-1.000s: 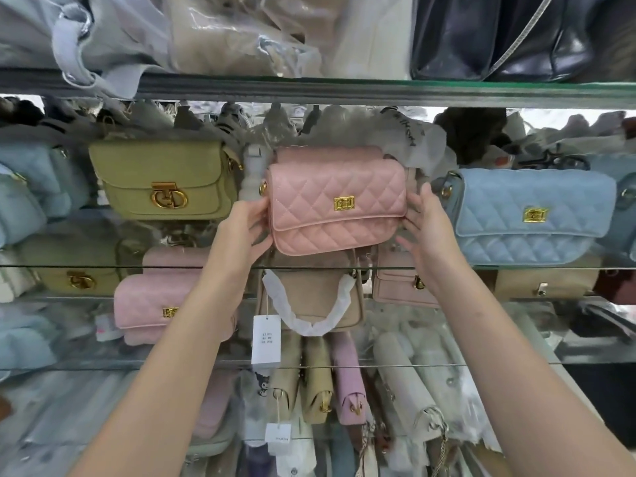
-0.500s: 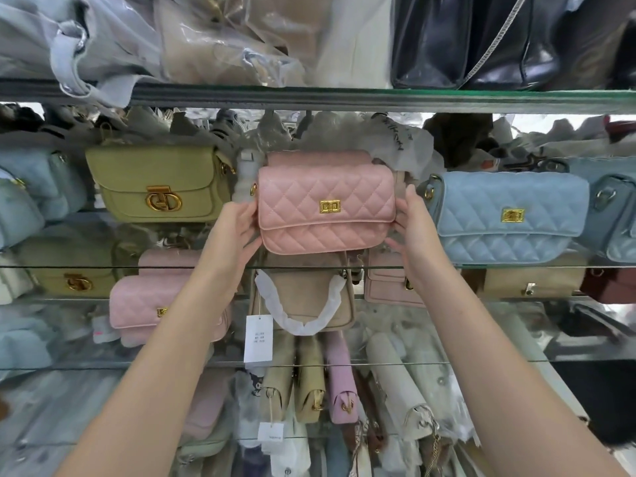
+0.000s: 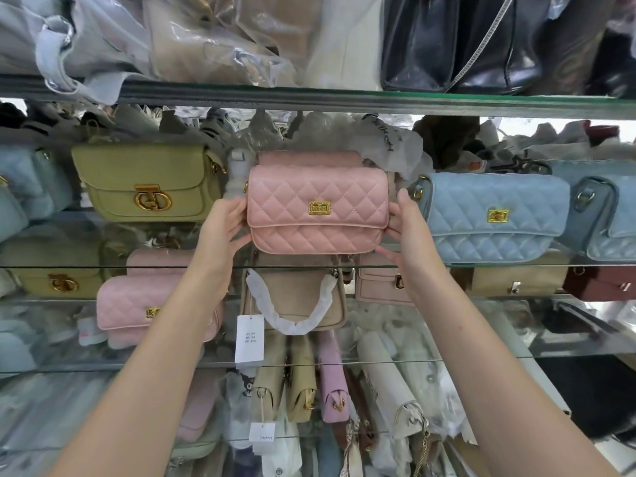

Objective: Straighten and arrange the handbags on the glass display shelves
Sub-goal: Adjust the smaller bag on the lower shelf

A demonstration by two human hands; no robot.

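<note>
A pink quilted handbag (image 3: 316,210) with a gold clasp stands front-on on the middle glass shelf (image 3: 103,267). My left hand (image 3: 222,228) grips its left end, and my right hand (image 3: 406,228) grips its right end with fingers under the lower corner. The top of a second pink bag (image 3: 309,158) shows directly behind it. To its left stands an olive-green bag (image 3: 148,184), and to its right a light blue quilted bag (image 3: 495,215).
The upper glass shelf (image 3: 344,101) carries plastic-wrapped bags and a black bag (image 3: 447,43). Below the pink bag hang a beige bag (image 3: 292,297) with a wrapped handle and a price tag (image 3: 249,339). Another pink quilted bag (image 3: 151,308) lies lower left.
The pink bag was slightly tilted in my hands and now sits level and square to the front. Both hands have stayed on its ends.
</note>
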